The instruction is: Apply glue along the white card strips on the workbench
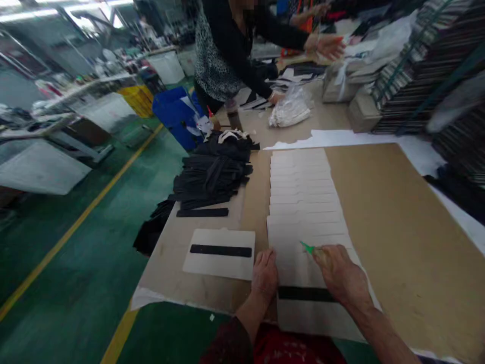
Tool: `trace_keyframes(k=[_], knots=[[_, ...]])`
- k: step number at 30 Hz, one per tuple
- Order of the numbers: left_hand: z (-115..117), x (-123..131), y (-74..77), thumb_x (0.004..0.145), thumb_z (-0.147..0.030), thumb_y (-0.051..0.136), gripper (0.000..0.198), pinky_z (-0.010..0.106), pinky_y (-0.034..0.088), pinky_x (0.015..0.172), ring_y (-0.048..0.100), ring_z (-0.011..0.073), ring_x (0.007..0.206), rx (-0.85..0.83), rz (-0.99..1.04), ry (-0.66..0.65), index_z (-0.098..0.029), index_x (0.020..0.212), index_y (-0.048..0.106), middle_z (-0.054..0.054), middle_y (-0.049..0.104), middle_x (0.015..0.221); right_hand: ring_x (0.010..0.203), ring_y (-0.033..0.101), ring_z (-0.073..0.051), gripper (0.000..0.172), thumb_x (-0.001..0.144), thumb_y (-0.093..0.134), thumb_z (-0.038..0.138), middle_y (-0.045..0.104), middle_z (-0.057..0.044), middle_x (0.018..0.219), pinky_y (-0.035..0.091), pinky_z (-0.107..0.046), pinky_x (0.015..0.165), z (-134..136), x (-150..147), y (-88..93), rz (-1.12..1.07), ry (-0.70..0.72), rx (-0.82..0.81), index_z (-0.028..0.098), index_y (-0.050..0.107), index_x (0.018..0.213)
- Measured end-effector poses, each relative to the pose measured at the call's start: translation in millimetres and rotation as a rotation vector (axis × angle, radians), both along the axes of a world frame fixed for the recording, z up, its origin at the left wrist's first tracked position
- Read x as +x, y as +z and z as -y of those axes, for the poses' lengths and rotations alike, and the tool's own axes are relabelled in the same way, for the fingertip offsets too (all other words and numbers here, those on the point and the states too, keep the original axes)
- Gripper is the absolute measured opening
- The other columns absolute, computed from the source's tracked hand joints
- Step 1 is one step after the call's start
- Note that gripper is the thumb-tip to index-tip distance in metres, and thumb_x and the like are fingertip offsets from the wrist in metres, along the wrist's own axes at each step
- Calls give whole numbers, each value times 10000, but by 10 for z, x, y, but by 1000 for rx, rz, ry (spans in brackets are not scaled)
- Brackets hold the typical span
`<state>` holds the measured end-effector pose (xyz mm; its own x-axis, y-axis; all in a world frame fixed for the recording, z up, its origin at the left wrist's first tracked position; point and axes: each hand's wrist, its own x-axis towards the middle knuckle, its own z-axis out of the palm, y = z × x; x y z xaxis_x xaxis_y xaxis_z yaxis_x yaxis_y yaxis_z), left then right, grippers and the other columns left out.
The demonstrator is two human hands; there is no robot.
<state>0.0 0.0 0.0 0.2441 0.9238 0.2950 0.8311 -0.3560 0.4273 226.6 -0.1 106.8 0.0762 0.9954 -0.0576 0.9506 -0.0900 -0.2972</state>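
Observation:
My right hand (341,273) is closed around a tool with a pointed green tip (307,247); its body is mostly hidden in my fingers. The tip is over a pale grey card (291,240), the nearest in a row of overlapping cards. My left hand (265,273) is at the row's left edge, its fingers bent and close together on the card's side. Just below my hands, a black strip (303,293) lies across a card, its right end hidden by my right hand. Left of my left hand lies a separate card (220,270) with a black strip (220,251) across it.
A heap of black strips (212,177) sits at the table's left, with a single strip (202,213) before it. Brown board (413,242) covers the right side. Across the table, a person (227,55) touches a clear plastic bag (291,108). Tall stacks (428,76) stand back right.

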Motion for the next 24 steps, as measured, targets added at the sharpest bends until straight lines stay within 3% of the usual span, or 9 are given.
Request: trace_keyframes(k=[4, 8, 14, 19, 24], knots=[[-10, 0, 6, 853, -19, 469, 397, 416, 541, 966, 529, 249, 1092, -7, -11, 5, -132, 1218, 579, 108, 628, 1193, 651, 610, -148, 195, 977, 439, 398, 610, -21, 1022, 370, -281, 531, 23, 24, -30, -20, 17, 8, 259, 548, 1061], [-10, -1, 10, 849, -24, 480, 391, 418, 546, 961, 533, 252, 1091, -13, -22, 16, -136, 1208, 587, 104, 635, 1197, 650, 607, -146, 213, 959, 471, 415, 621, -31, 1019, 379, -270, 528, 18, 93, -67, 8, -54, 43, 256, 562, 1068], [-23, -4, 22, 845, -11, 462, 388, 421, 547, 961, 546, 243, 1088, -7, -34, 16, -143, 1182, 602, 107, 639, 1176, 647, 608, -140, 216, 965, 458, 395, 615, -29, 1020, 369, -265, 519, 0, 53, -53, -15, 8, 21, 250, 570, 1080], [-30, -7, 26, 847, -16, 461, 399, 432, 550, 955, 554, 245, 1084, -3, -39, 9, -155, 1196, 598, 99, 640, 1178, 642, 605, -146, 227, 967, 464, 416, 616, -33, 1042, 382, -280, 538, 34, 253, -14, 47, -121, 37, 244, 562, 1079], [-35, -15, 11, 861, -32, 466, 384, 436, 548, 954, 554, 242, 1090, 1, -46, 9, -161, 1199, 593, 97, 636, 1185, 652, 608, -142, 202, 979, 449, 391, 611, -21, 1013, 380, -273, 543, 11, 177, -11, 23, -32, 27, 250, 561, 1069]])
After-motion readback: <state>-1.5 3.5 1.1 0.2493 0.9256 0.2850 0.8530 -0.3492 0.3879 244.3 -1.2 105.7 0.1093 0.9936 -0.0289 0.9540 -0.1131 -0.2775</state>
